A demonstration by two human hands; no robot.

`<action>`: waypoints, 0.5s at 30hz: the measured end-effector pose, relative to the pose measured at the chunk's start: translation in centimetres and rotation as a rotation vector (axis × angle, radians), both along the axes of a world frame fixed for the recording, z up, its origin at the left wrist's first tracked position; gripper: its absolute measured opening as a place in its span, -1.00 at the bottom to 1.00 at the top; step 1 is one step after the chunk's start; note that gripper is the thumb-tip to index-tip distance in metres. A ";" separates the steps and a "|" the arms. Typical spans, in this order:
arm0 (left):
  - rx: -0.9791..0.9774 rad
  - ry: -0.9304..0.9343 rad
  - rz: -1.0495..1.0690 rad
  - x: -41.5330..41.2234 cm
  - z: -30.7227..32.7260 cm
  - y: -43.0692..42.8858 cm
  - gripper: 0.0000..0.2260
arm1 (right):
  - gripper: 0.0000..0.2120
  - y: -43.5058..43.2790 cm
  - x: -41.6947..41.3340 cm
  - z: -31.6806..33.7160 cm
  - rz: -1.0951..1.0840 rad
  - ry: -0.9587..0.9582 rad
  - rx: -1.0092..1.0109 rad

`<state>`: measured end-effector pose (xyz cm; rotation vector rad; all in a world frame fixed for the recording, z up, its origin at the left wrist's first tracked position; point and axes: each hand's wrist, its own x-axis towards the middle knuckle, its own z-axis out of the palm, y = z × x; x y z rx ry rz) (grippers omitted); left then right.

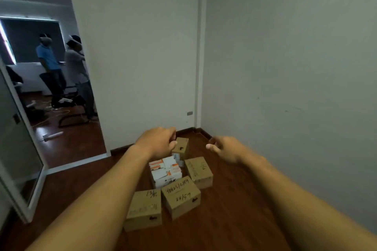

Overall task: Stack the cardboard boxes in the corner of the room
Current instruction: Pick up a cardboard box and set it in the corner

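Boxes [180, 196] flat, hands [158, 140] seemingly empty.

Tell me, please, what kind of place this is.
Probably a bare office room: plain grey walls meeting in a corner, dark reddish wooden floor with brown cardboard boxes, and an open glass door.

Five boxes [180, 196] on wooden floor [224, 220]

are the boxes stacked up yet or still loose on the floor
Still loose: four brown boxes and the white box each sit singly on the wooden floor, none atop another.
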<state>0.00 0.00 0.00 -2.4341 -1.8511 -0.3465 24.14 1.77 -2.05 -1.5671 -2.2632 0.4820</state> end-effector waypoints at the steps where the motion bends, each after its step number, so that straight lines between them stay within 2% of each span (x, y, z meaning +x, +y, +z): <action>1: 0.001 -0.007 0.000 -0.3 -0.5 0.8 -0.87 | -0.65 0.8 -0.3 -0.5 -0.010 0.011 -0.019; 8: 0.005 -0.001 -0.037 2.7 -2.9 9.0 -0.95 | -0.65 7.4 3.4 -2.8 -0.081 0.027 -0.023; 15: -0.131 -0.066 -0.064 10.9 -6.1 19.2 -0.96 | -0.65 16.6 12.5 -5.7 -0.170 0.091 -0.002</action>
